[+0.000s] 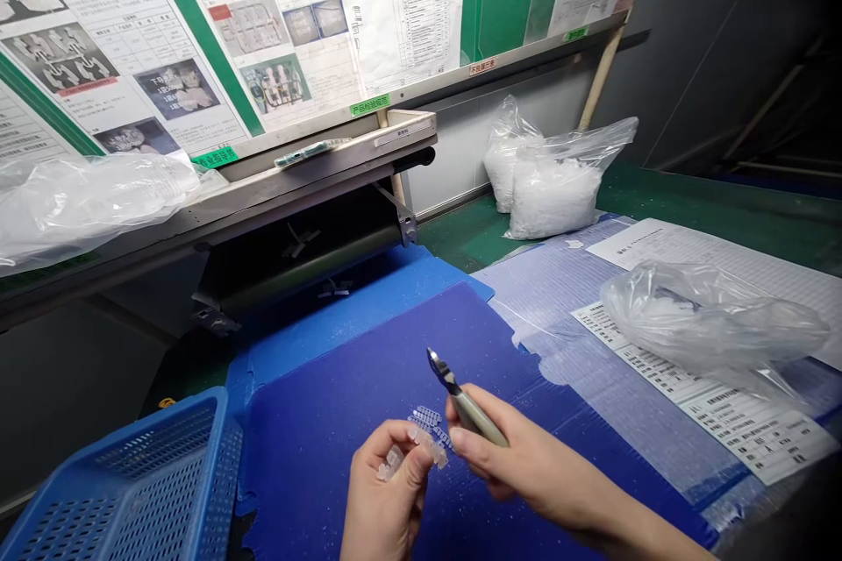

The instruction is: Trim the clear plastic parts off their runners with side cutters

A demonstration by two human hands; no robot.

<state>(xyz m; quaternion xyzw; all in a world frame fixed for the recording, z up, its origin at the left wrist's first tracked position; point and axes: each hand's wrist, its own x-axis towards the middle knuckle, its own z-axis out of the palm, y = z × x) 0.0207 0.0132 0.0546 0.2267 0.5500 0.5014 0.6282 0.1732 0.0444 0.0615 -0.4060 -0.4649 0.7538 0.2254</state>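
Note:
My left hand is closed around a small cluster of translucent white plastic parts, pinched between thumb and fingers. In my right hand are nippers with pale grey-green handles. Their dark metal jaws point up and to the left, apart from the parts. Just beyond my left fingers, several small clear plastic pieces lie on the dark blue mat. My fingers partly hide the held cluster.
A blue perforated basket stands at the lower left. A conveyor belt ends at the mat's far side. Filled plastic bags stand at the back right. Another bag lies on label sheets. Overhead is a ledge below posted papers.

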